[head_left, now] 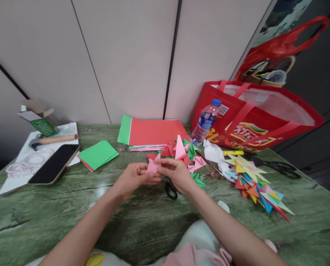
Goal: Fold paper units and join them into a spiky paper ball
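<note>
A small folded piece of pink paper (153, 166) is held up between both hands over the table. My left hand (135, 176) grips its left and lower side, fingers curled behind it. The thumb and fingers of my right hand (177, 174) pinch its right edge. Just below the right hand lies a pair of scissors with a black handle (171, 189), its blades hidden by the hand. Behind my hands is a heap of folded red, pink and green paper pieces (187, 153).
Red and green paper sheets (157, 132) lie at the back, green squares (99, 154) at left. Further left are a phone (55, 164), a hammer-like tool (58, 139) and a box (41, 120). On the right stand a water bottle (206, 122), a red bag (245, 114) and colourful folded paper (257, 183).
</note>
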